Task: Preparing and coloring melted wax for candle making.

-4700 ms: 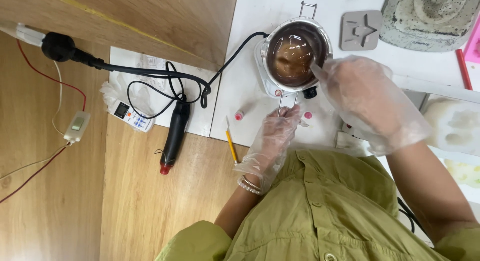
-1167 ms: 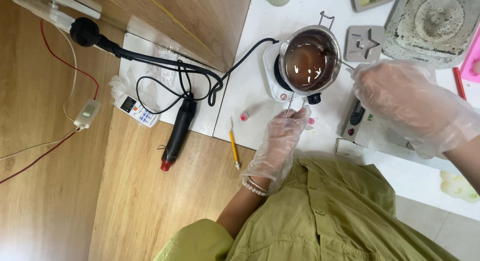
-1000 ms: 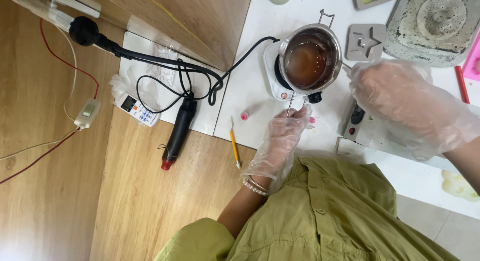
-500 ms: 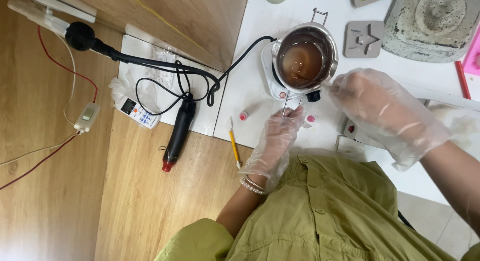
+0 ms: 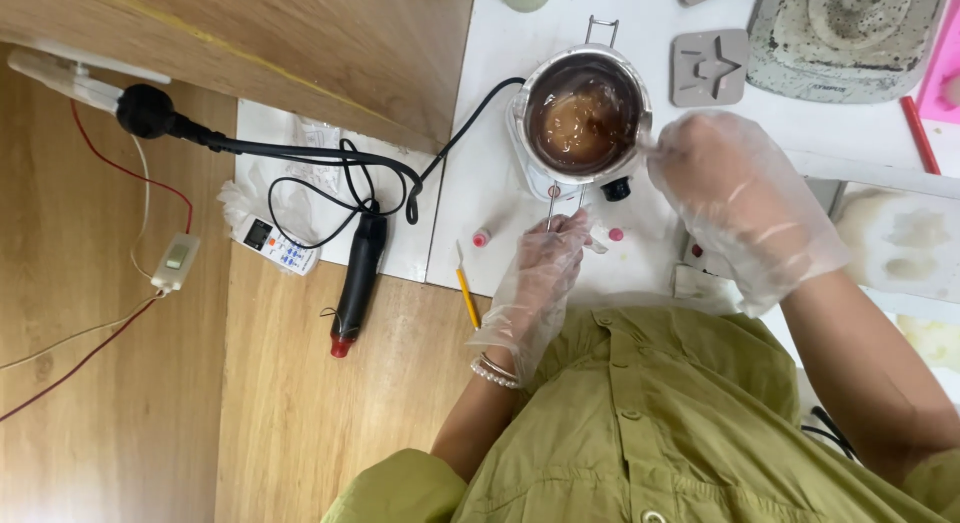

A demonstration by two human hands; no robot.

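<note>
Pinching the pot handle [image 5: 553, 205], left hand [image 5: 537, 278] in closed grip; right hand [image 5: 745, 198] curled beside the pot [image 5: 585, 113], contents unclear.

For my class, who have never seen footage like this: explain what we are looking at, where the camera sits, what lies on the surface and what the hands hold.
The camera is worn on a person's head and looks down at their own two gloved hands. The left hand grips the thin wire handle of a small metal pot of brown liquid, which sits on a little white electric hotplate. The right hand is closed at the pot's rim; what it holds is hidden. On the white table lie a yellow pencil and a grey star mould. A black heat tool lies to the left.
</note>
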